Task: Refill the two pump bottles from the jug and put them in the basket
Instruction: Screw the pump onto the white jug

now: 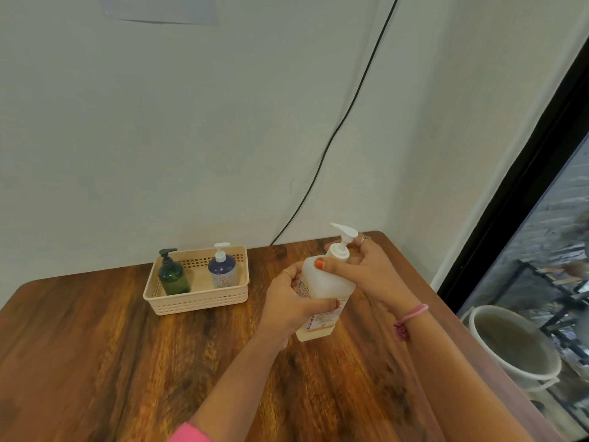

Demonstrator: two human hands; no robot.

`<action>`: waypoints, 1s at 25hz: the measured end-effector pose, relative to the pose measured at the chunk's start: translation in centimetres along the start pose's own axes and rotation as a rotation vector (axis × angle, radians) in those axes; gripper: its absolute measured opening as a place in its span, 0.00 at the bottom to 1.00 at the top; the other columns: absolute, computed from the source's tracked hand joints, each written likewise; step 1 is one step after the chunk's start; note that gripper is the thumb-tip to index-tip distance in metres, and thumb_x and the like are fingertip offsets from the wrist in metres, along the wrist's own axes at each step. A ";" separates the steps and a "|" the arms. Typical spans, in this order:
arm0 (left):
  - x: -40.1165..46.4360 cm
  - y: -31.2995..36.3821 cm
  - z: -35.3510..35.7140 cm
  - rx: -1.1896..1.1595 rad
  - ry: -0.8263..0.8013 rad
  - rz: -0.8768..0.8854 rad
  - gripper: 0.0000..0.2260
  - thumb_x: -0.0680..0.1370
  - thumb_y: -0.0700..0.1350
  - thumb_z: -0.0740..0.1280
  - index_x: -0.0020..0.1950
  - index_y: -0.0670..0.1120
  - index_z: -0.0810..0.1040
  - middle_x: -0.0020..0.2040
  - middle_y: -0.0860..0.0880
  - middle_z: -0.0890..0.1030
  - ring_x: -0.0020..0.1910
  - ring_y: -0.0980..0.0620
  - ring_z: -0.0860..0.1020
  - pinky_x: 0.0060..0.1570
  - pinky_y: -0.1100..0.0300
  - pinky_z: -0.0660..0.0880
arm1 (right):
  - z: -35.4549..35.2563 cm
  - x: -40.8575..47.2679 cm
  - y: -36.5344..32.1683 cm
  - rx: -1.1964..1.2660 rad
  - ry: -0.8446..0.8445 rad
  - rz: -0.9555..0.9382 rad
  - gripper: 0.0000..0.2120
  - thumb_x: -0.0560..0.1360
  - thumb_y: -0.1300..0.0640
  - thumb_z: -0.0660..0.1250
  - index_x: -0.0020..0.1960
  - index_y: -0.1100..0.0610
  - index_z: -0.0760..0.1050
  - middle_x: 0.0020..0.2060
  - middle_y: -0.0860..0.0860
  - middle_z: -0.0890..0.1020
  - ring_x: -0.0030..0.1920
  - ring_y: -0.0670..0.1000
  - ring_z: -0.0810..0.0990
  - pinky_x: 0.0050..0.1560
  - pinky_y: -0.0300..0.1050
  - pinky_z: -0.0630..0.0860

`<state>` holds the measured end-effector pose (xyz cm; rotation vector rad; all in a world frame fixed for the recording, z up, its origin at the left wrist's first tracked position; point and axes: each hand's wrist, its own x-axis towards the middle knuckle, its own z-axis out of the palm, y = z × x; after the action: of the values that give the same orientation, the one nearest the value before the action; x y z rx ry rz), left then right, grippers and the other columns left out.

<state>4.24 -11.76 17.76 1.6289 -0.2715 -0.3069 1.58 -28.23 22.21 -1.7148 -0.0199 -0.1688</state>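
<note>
Jug (pixel 325 291) w/ white pump top, held over the table (pixel 111 362) at approx centre-right, tilted, base resting on or just above the wood; cannot tell which. Left hand (pixel 293 311) wrapped round jug's lower body, thumb across the label, ring on one finger. Right hand (pixel 366 269) gripping jug's neck just under the pump head, thumb w/ orange nail on the shoulder, ring on a raised finger, pink band on wrist. Little yellowish liquid at jug's bottom.

Basket (pixel 197 298), beige, at 10 o'clock from jug, well apart, near the wall. Green bottle (pixel 173 277) upright in basket's left side; blue bottle (pixel 223 271) upright in right side, white pump. Both pumps on.

Black cable (pixel 350 103) down the wall at 12 o'clock. White bucket (pixel 513 346) on floor at 3 o'clock, past table edge.
</note>
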 end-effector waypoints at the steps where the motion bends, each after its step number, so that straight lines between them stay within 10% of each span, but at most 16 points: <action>1: 0.0 -0.1 0.0 -0.008 -0.001 0.003 0.30 0.54 0.49 0.81 0.51 0.64 0.72 0.50 0.59 0.79 0.45 0.62 0.79 0.32 0.72 0.74 | 0.0 0.1 0.0 -0.054 -0.008 0.015 0.32 0.58 0.42 0.79 0.57 0.51 0.73 0.50 0.50 0.84 0.48 0.50 0.85 0.45 0.48 0.82; 6: 0.1 -0.1 -0.1 -0.010 0.012 0.001 0.36 0.55 0.48 0.82 0.59 0.60 0.71 0.52 0.59 0.78 0.50 0.59 0.78 0.36 0.68 0.76 | -1.5 -0.1 -0.2 0.138 -0.161 -0.001 0.25 0.66 0.54 0.76 0.62 0.54 0.76 0.53 0.51 0.84 0.55 0.54 0.83 0.48 0.47 0.81; 11: 0.0 -0.4 -0.1 -0.018 0.024 -0.009 0.31 0.56 0.47 0.82 0.52 0.64 0.71 0.51 0.59 0.78 0.49 0.59 0.77 0.32 0.71 0.75 | 1.0 0.3 -0.5 -0.222 0.084 -0.024 0.32 0.58 0.40 0.78 0.54 0.56 0.73 0.44 0.47 0.85 0.43 0.45 0.85 0.43 0.45 0.83; 15: 0.1 -0.5 -0.4 -0.009 0.026 -0.013 0.29 0.57 0.47 0.82 0.49 0.65 0.70 0.51 0.60 0.77 0.50 0.59 0.76 0.37 0.68 0.75 | -0.9 0.1 -0.7 0.047 -0.220 0.029 0.30 0.67 0.52 0.76 0.67 0.50 0.71 0.57 0.44 0.82 0.55 0.48 0.82 0.48 0.44 0.81; 21: 0.3 -0.3 -0.4 -0.028 0.038 0.005 0.28 0.54 0.48 0.82 0.46 0.66 0.73 0.47 0.61 0.80 0.46 0.63 0.79 0.32 0.71 0.75 | 1.7 0.5 -0.2 -0.058 0.121 -0.044 0.31 0.56 0.42 0.81 0.51 0.55 0.74 0.44 0.49 0.84 0.44 0.50 0.85 0.42 0.48 0.83; 25: 0.3 -0.3 -0.7 -0.037 0.044 -0.012 0.30 0.55 0.47 0.82 0.49 0.64 0.72 0.51 0.59 0.78 0.50 0.59 0.77 0.37 0.67 0.76 | -0.5 0.4 -0.3 0.258 -0.176 0.005 0.25 0.66 0.52 0.77 0.61 0.50 0.76 0.54 0.50 0.84 0.55 0.54 0.82 0.49 0.47 0.80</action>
<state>4.76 -11.19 17.48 1.5992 -0.2218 -0.2832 1.89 -28.73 22.59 -1.4677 -0.1609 -0.0094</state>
